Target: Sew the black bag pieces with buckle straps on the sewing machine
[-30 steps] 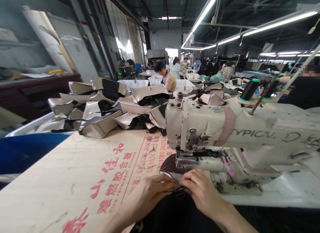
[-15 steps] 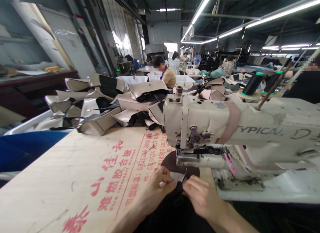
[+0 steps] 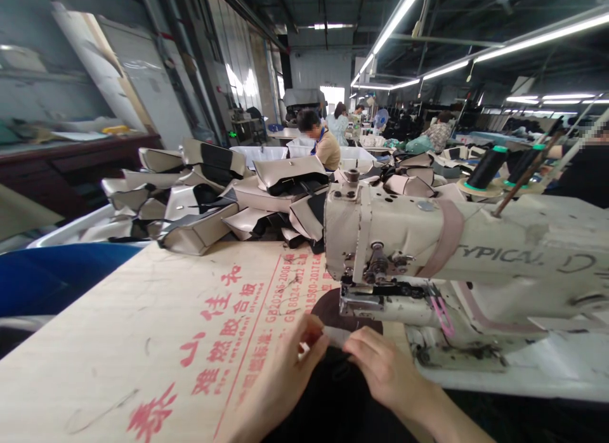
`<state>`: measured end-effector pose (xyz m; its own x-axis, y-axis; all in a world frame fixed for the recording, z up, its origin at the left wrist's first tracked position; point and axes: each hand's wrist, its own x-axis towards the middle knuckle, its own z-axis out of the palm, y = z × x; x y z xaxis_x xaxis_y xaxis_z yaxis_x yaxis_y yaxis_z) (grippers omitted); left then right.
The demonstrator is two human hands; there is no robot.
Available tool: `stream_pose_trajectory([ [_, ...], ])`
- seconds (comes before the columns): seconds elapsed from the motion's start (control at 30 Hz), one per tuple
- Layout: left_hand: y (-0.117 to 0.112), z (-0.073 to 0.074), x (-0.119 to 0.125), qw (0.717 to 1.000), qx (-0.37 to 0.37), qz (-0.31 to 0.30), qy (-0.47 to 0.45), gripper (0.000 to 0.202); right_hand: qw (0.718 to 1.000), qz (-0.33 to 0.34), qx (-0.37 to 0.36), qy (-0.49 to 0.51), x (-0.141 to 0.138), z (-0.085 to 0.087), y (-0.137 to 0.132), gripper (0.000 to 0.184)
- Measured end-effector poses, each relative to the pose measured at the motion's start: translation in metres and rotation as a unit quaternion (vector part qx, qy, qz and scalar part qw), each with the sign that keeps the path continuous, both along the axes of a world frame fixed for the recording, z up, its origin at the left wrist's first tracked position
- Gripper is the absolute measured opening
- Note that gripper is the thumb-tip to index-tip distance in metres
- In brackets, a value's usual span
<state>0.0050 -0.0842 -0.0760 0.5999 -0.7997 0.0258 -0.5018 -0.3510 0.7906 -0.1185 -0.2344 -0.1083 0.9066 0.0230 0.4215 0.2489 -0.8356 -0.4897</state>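
Left hand (image 3: 280, 373), right hand (image 3: 385, 360) | on dark fabric (image 3: 333, 392) | by sewing machine (image 3: 380, 265)

The right hand (image 3: 387, 360) has the cream metal sewing machine head (image 3: 394, 240) directly ahead, and its steel presser foot (image 3: 361, 300) and low, cream machine bed (image 3: 457, 354) stand in the way forward and rightward. The left hand (image 3: 280, 376) has room leftward and forward across the pale, red-printed plywood table (image 3: 143, 341), as far as the heaped beige-and-black bag panels (image 3: 200, 205) along its far edge.
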Motion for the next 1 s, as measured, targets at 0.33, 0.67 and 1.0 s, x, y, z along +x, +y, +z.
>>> stream_pose_trajectory([
  [0.33,0.019,-0.01,-0.001,0.938,0.007,-0.167,-0.304,0.056,0.998,-0.037,0.055,-0.005,0.002,0.0,0.0,0.018],
  [0.67,-0.002,0.009,0.012,0.972,0.007,-0.155,-0.176,0.026,0.997,-0.012,-0.068,0.035,0.007,0.011,-0.015,0.018],
  [1.0,0.017,-0.038,0.027,1.0,-0.005,-0.01,-0.015,0.035,0.998,-0.046,-0.008,0.034,0.018,0.013,-0.009,0.017],
])
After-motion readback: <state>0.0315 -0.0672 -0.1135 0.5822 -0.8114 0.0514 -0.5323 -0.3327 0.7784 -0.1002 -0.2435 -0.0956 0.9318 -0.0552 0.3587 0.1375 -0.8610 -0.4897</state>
